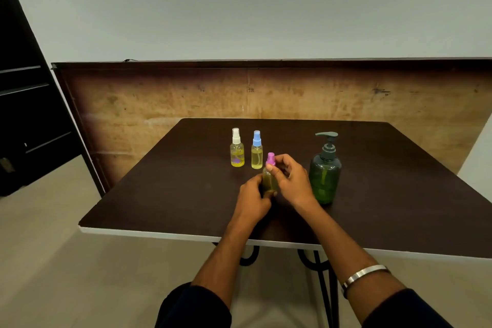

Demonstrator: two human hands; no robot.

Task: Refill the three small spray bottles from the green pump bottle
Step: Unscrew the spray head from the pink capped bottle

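Note:
A small spray bottle with a pink cap (269, 176) stands on the dark table (170, 194), holding yellowish liquid. My left hand (254, 196) grips its body from the left. My right hand (288, 177) pinches the pink cap with thumb and fingers. Behind it stand two more small bottles of yellow liquid: one with a white cap (237, 148) and one with a blue cap (257, 149). The green pump bottle (325, 170) stands upright just right of my right hand, its pump head in place.
A wooden board (159, 93) leans upright behind the table. A dark shelf unit (29, 104) stands at the far left. The table's white front edge (159, 234) runs below my forearms. A metal bangle (364, 273) is on my right wrist.

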